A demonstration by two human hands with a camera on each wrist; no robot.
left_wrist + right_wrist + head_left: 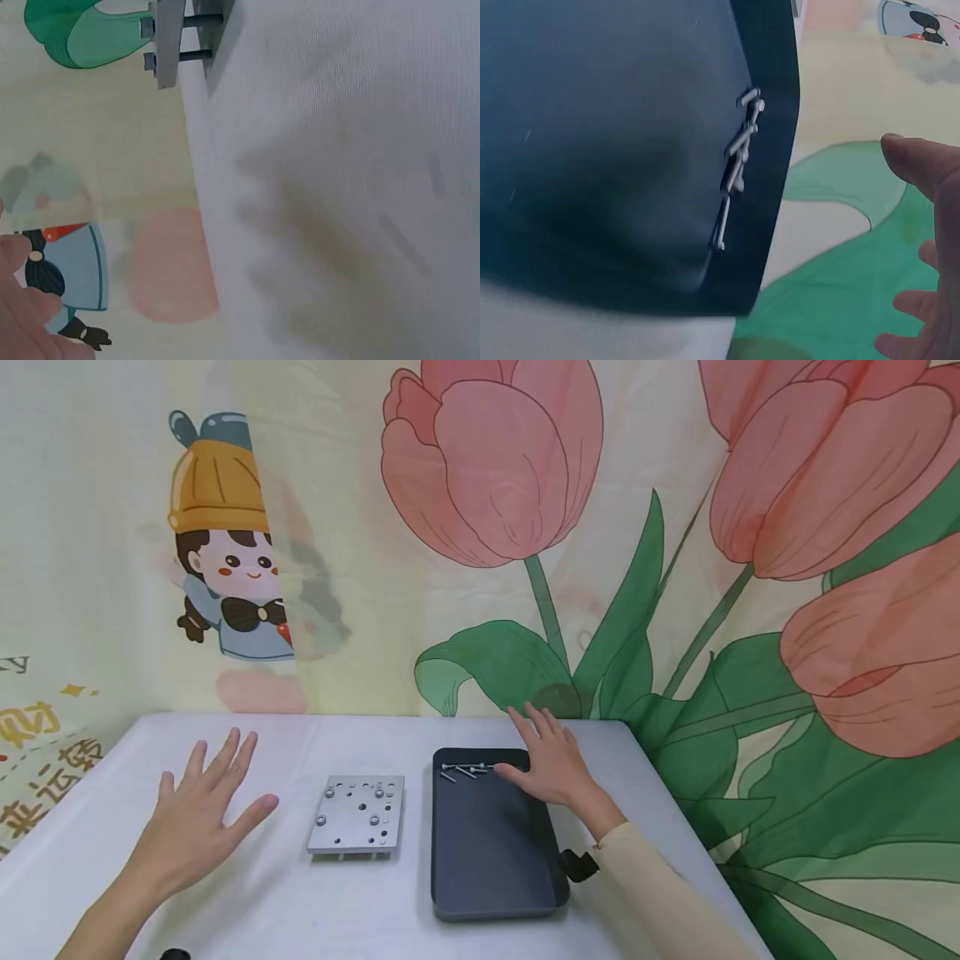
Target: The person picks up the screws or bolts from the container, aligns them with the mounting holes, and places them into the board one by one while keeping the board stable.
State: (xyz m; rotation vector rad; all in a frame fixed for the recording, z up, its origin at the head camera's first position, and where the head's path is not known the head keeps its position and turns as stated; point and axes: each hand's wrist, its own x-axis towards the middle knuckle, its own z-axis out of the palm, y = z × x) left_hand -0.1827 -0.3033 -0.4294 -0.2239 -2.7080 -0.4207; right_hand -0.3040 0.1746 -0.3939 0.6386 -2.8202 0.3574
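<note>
My left hand [197, 822] is raised over the table with its fingers spread, holding nothing. To its right a silver metal plate [352, 827] with many holes stands on the table; several bolts [329, 792] sit in it, and in the left wrist view their dark shanks show below the plate [169, 45]. My right hand [551, 760], also spread and holding nothing, hovers over the far right corner of a dark grey tray [487, 860]. Several loose silver screws [465, 772] lie along the tray's far end, close by the right thumb.
A white cloth covers the table [247, 910]. Behind its far edge hangs a curtain [360, 610] printed with tulips and a cartoon figure. A small black object [577, 865] shows under the right sleeve, next to the tray's right side.
</note>
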